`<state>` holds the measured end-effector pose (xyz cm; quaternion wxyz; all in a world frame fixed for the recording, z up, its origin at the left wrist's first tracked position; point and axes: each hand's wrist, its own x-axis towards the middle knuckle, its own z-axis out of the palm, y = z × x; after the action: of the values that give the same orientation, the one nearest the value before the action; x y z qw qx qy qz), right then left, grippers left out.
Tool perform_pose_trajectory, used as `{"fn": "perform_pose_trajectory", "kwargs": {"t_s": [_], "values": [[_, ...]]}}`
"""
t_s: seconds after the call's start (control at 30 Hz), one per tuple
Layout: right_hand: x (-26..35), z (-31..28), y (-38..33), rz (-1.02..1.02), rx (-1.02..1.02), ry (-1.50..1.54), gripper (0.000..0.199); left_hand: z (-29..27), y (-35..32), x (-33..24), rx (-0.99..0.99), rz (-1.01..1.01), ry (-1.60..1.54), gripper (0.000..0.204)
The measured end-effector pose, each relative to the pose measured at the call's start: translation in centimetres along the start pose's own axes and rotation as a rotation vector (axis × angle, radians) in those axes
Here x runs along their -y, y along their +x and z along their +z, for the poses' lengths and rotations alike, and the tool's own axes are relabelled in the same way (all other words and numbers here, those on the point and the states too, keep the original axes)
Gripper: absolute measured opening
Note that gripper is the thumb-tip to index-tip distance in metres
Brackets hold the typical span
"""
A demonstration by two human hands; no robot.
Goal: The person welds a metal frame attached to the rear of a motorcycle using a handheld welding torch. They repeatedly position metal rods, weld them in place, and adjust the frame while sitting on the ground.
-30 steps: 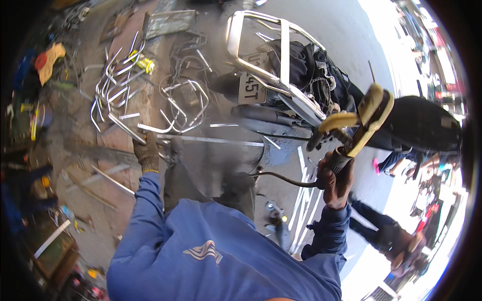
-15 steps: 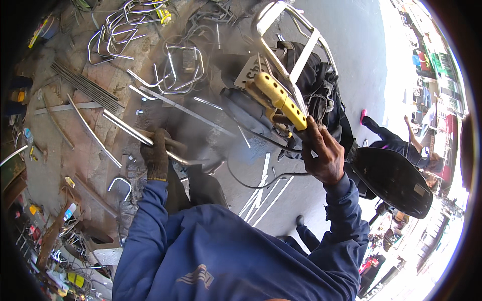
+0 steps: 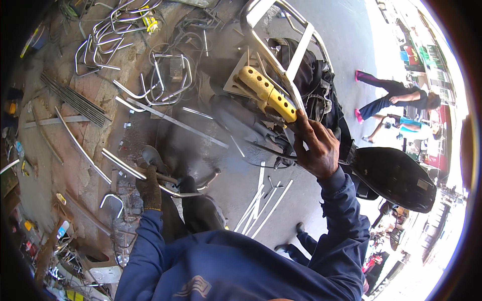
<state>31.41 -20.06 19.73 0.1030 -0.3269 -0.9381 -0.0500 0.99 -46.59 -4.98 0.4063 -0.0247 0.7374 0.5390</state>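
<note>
My left hand [image 3: 148, 189], in a dark work glove, is closed around bent silver metal tubing [image 3: 123, 163] at the left of centre. The tubing curves past my dark trouser legs; part is hidden by the glove. My bare right hand [image 3: 320, 150] grips the end of a yellow welding electrode holder [image 3: 268, 95] with round holes along its body. A dark cable [image 3: 271, 151] hangs below it. Right behind the holder stands a silver tubular rack [image 3: 299, 52] above a dark motorbike [image 3: 324, 93]. I cannot tell whether the holder touches the rack.
Bent tube frames [image 3: 108, 37], a bundle of thin rods [image 3: 75, 98] and loose strips litter the floor at left. White bars [image 3: 266, 205] lie near my legs. A smooth black motorbike part [image 3: 394, 178] sticks out at right. Two people walk beyond; another person's shoes [image 3: 300, 227] show below.
My view has shifted slightly. The yellow holder has moved a little left, still in my right hand. A second walking person has come into view. My left hand keeps its grip on the tubing.
</note>
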Motion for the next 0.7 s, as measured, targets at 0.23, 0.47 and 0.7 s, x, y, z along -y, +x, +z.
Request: {"fn": "perform_pose_trajectory", "kwargs": {"t_s": [0.23,0.47,0.7], "values": [[-0.6,1.0,0.8,-0.001,0.022,0.005,0.069,-0.3,0.1,1.1,-0.005,-0.030,0.050,0.029],[-0.6,1.3,1.6,0.014,0.009,0.041,0.072,0.2,0.8,3.1,-0.008,-0.023,-0.003,0.048],[-0.5,0.8,1.7,0.054,0.034,0.064,0.072,0.6,0.8,2.7,0.003,-0.046,-0.045,0.044]]}}
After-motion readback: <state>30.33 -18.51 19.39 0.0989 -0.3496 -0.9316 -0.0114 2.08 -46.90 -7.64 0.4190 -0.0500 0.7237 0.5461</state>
